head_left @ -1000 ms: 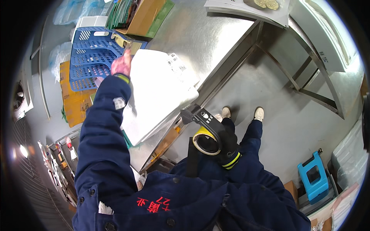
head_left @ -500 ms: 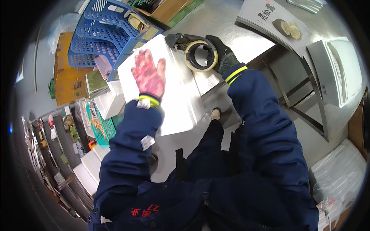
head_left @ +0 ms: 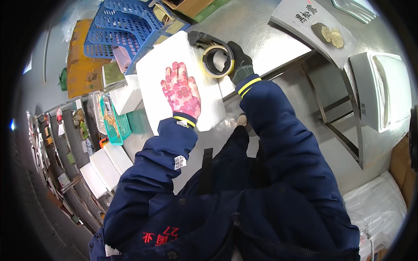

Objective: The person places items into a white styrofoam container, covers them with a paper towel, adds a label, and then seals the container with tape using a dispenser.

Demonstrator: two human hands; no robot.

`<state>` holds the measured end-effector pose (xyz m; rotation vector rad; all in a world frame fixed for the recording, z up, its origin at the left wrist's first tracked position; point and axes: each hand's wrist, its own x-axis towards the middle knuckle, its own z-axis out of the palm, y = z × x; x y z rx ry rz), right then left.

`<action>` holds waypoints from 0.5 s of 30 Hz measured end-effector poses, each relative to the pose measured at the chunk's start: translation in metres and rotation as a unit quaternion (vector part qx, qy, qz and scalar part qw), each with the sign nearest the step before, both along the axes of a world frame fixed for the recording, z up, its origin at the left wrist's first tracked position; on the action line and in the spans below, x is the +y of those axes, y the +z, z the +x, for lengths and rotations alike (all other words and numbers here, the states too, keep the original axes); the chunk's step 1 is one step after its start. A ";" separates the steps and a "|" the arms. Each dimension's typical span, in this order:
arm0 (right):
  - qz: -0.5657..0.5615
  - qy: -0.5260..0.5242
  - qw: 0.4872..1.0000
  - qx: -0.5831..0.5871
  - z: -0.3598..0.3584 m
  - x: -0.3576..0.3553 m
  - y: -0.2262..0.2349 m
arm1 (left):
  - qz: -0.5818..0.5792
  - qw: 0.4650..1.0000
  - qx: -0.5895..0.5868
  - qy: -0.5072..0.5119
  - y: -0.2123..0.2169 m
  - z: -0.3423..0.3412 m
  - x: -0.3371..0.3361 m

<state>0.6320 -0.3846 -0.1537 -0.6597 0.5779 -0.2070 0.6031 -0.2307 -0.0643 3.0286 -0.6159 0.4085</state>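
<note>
A white foam box stands in front of me, its top bright under the light. My left hand, in a pink flower-patterned glove, lies flat on that top with its fingers stretched out. At the box's right side, a black tape dispenser carries a thick roll of tape with a yellowish edge. My right hand, in a dark glove, is closed around the dispenser's right side. Its fingertips are partly hidden, and I cannot tell whether the tape touches the box.
Blue perforated baskets rise behind the box at left, near brown cardboard. A teal basket and white boxes stand at left. To the right are a metal table, a foam lid with a mushroom-like picture and another white foam box.
My left hand has slid right and slightly down over the box top. My right hand has come a little left with the tape dispenser, and the view has shifted slightly.
</note>
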 end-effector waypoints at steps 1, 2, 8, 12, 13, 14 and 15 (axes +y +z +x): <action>0.011 0.016 1.000 0.010 -0.001 -0.001 0.001 | -0.001 1.000 -0.001 -0.003 0.000 0.002 0.001; 0.053 0.049 0.997 0.016 0.003 -0.004 -0.008 | 0.004 1.000 -0.002 -0.005 0.002 0.004 0.001; 0.162 0.001 0.985 0.050 -0.054 -0.008 0.017 | 0.035 0.998 -0.001 -0.059 0.000 0.013 0.006; -0.313 0.003 0.941 -0.126 -0.182 0.001 0.004 | 0.021 0.993 0.016 -0.115 -0.005 0.017 0.011; -0.195 0.028 0.973 -0.125 -0.214 0.009 -0.009 | 0.019 0.989 0.015 -0.143 -0.001 0.019 0.004; -0.235 0.047 0.966 -0.096 -0.236 0.011 0.003 | 0.022 0.986 0.016 -0.167 0.005 0.019 0.001; -0.277 0.070 0.956 -0.067 -0.258 0.013 0.015 | 0.042 0.984 -0.014 -0.174 0.015 0.012 -0.009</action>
